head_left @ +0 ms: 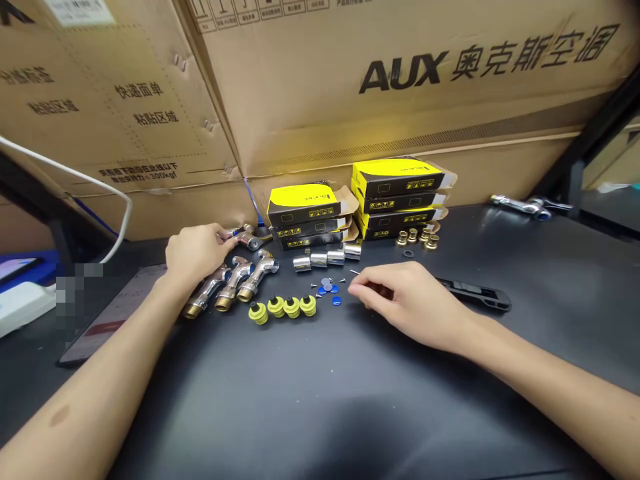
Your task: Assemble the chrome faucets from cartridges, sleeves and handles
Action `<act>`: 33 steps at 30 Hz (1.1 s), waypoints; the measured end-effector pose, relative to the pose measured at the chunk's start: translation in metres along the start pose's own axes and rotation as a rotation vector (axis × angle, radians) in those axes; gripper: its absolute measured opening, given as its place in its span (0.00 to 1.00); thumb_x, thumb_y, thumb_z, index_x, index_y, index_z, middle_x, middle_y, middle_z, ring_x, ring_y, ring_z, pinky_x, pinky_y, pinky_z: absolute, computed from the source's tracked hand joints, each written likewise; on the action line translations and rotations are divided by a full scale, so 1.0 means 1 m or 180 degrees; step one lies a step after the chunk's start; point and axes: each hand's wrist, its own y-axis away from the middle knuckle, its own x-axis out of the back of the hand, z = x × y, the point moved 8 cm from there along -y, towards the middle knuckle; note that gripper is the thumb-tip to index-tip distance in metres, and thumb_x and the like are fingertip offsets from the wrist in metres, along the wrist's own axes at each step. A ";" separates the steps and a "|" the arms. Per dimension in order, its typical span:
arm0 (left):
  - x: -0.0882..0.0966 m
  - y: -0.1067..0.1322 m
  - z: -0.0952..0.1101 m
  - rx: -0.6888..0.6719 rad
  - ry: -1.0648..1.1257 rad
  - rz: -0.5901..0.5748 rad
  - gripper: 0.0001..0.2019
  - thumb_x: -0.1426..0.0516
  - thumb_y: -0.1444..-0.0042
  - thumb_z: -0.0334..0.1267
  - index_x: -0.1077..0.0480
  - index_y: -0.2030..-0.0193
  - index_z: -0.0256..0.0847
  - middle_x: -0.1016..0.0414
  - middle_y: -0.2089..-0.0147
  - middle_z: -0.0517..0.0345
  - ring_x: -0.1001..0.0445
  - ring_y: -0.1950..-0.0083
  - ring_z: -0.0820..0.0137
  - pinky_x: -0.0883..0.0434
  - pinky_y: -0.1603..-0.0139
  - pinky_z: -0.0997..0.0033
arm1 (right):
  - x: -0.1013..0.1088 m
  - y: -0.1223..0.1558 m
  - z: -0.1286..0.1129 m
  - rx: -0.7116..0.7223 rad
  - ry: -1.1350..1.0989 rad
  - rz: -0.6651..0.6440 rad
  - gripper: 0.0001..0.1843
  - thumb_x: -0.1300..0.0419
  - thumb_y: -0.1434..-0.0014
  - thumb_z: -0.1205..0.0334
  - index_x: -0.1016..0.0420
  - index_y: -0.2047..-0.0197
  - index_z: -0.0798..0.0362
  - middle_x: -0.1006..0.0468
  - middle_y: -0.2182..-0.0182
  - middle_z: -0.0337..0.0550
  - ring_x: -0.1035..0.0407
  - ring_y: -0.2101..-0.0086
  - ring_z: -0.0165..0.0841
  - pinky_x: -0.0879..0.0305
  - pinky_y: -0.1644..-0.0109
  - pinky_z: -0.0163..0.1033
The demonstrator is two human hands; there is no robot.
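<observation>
My left hand [195, 253] reaches to the back left, its thumb and fingers closed on a chrome faucet handle [231, 232], partly hidden by the fingers. Another chrome handle [249, 241] lies right beside it. Below them rest three chrome faucet bodies [257, 277] with brass threaded ends. My right hand [405, 297] is pinched together just above the table; a thin metal rod [355, 271] pokes out past its fingertips, the remainder hidden. Close to those fingertips lie several blue round caps [337, 301] and small screws [343, 281].
Several yellow-green valve cartridges [291, 307], chrome sleeves [319, 259] and brass fittings [413, 235] stand in rows. Behind are stacked yellow-black boxes [400, 177]. A black utility knife [480, 295] lies beyond my right wrist, an assembled faucet [520, 207] at back right, a tablet-like slab [115, 313] at left.
</observation>
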 end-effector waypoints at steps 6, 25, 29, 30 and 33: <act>0.001 0.001 0.002 0.0021 -0.0083 -0.0001 0.25 0.47 0.40 0.54 0.22 0.47 0.39 0.18 0.48 0.39 0.24 0.45 0.43 0.31 0.50 0.52 | 0.002 0.000 -0.001 -0.0034 -0.0007 0.0019 0.11 0.42 0.31 0.58 0.19 0.60 0.49 0.15 0.65 0.34 0.25 0.67 0.29 0.37 0.61 0.34; 0.033 0.017 -0.013 -0.0490 0.0302 -0.0499 0.20 0.43 0.45 0.55 0.21 0.55 0.45 0.17 0.61 0.59 0.23 0.59 0.60 0.33 0.57 0.69 | 0.006 0.001 -0.003 0.0012 0.0040 0.0091 0.11 0.40 0.32 0.58 0.19 0.64 0.49 0.17 0.70 0.35 0.27 0.71 0.30 0.38 0.65 0.34; 0.029 0.036 0.020 -0.1032 0.0393 -0.0949 0.23 0.41 0.50 0.63 0.19 0.56 0.50 0.20 0.70 0.64 0.25 0.67 0.64 0.35 0.65 0.71 | 0.010 0.001 -0.002 -0.0110 0.0052 0.0208 0.15 0.36 0.35 0.52 0.22 0.71 0.50 0.20 0.75 0.34 0.30 0.74 0.28 0.41 0.69 0.35; 0.028 0.041 0.028 -0.1109 0.0411 -0.0996 0.24 0.41 0.50 0.64 0.19 0.57 0.51 0.20 0.71 0.63 0.25 0.68 0.64 0.35 0.66 0.70 | 0.011 0.001 -0.003 -0.0081 0.0042 0.0238 0.15 0.36 0.35 0.52 0.22 0.71 0.51 0.20 0.75 0.34 0.30 0.74 0.28 0.41 0.68 0.35; 0.024 0.052 0.049 -0.1281 0.0426 -0.1056 0.22 0.42 0.49 0.63 0.20 0.59 0.51 0.19 0.70 0.60 0.23 0.68 0.61 0.33 0.65 0.68 | 0.017 0.001 -0.008 0.0178 0.0079 0.0462 0.12 0.38 0.32 0.57 0.21 0.68 0.51 0.18 0.70 0.36 0.27 0.69 0.30 0.36 0.62 0.36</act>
